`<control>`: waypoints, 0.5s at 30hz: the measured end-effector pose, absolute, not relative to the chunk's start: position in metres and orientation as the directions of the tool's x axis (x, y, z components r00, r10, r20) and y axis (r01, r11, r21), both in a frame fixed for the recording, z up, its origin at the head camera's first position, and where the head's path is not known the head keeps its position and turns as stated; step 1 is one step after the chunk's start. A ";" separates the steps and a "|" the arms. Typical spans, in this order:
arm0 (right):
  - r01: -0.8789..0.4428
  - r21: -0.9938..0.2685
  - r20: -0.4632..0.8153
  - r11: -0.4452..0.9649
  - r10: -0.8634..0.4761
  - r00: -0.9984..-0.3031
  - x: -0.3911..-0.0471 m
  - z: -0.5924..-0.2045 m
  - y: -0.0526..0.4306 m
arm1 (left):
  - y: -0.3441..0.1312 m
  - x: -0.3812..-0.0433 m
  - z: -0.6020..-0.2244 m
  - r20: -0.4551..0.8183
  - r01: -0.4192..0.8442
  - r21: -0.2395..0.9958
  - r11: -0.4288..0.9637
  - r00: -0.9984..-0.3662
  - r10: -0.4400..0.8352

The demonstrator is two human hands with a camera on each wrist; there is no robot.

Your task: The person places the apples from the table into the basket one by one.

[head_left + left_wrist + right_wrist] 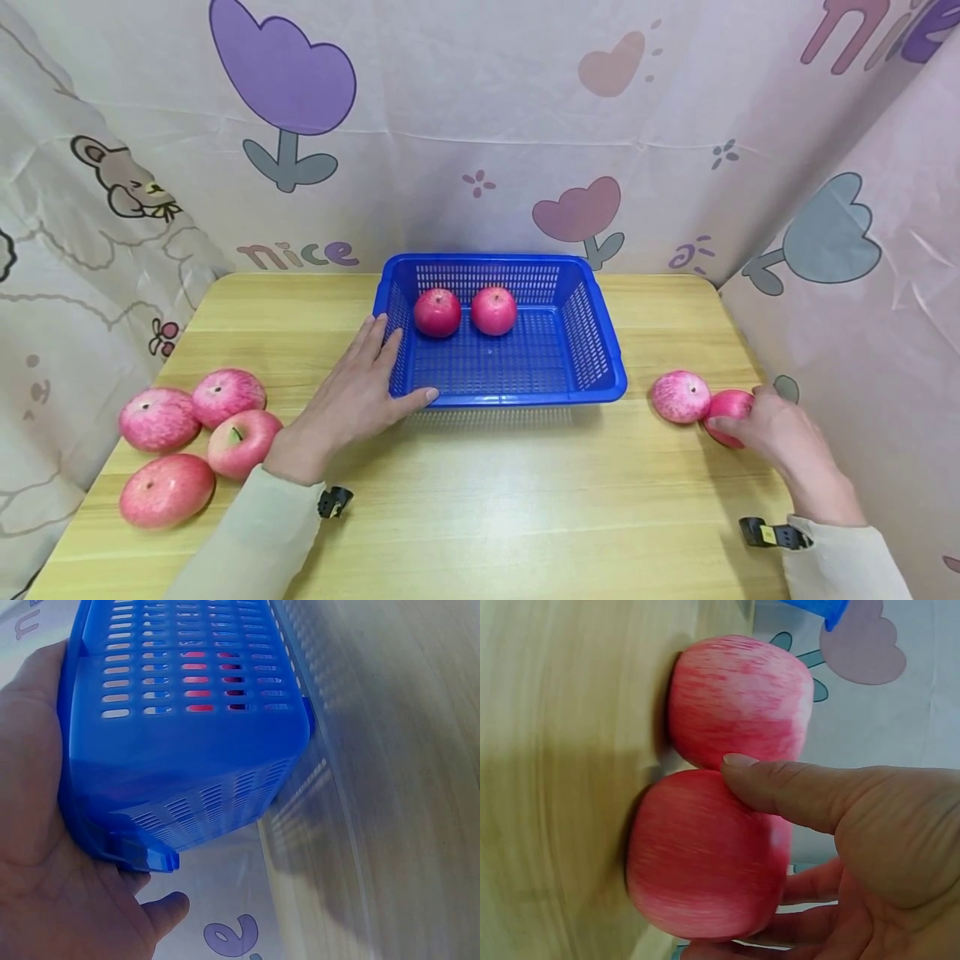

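In the head view, my right hand [780, 437] grips a red apple [729, 417] at the table's right side, thumb on one side and fingers round the other. Close up, the gripped apple [705, 855] sits on the table against a second, streaked apple [739, 701]. My left hand [360, 392] rests on the left rim of a blue plastic basket [495, 400], fingers fairly straight and thumb across the front corner. Its palm [37, 847] lies along the rim in the left wrist view. Inside the basket are two red apples, one [437, 313] left of the other [493, 312].
Several apples stand grouped at the table's left, among them one with a green stem [243, 443] and a streaked one [160, 418]. The wooden table [525, 517] meets a patterned cloth [450, 125] at the back and sides.
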State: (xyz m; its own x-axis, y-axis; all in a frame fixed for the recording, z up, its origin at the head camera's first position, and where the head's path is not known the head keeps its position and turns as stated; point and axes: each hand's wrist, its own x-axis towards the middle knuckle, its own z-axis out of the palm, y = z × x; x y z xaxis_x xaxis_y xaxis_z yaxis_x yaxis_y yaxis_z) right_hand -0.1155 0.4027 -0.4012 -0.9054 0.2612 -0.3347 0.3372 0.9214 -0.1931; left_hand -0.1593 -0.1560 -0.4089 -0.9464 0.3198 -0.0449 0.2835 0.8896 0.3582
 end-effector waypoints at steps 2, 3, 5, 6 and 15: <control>0.346 -0.204 -0.329 0.916 0.268 -0.906 -0.115 -0.404 0.402 | -0.156 -0.159 -0.409 -0.045 0.283 0.359 0.889 -0.946 0.320; 0.348 -0.210 -0.325 0.914 0.270 -0.906 -0.115 -0.405 0.401 | -0.156 -0.159 -0.409 -0.045 0.283 0.359 0.890 -0.947 0.319; 0.350 -0.217 -0.316 0.911 0.274 -0.908 -0.115 -0.406 0.401 | -0.156 -0.159 -0.410 -0.048 0.281 0.359 0.890 -0.947 0.318; 0.353 -0.217 -0.314 0.910 0.277 -0.908 -0.115 -0.407 0.401 | -0.156 -0.159 -0.410 -0.049 0.280 0.360 0.890 -0.947 0.318; 0.347 -0.222 -0.301 0.911 0.274 -0.913 -0.116 -0.415 0.401 | -0.156 -0.159 -0.410 -0.042 0.284 0.359 0.889 -0.947 0.319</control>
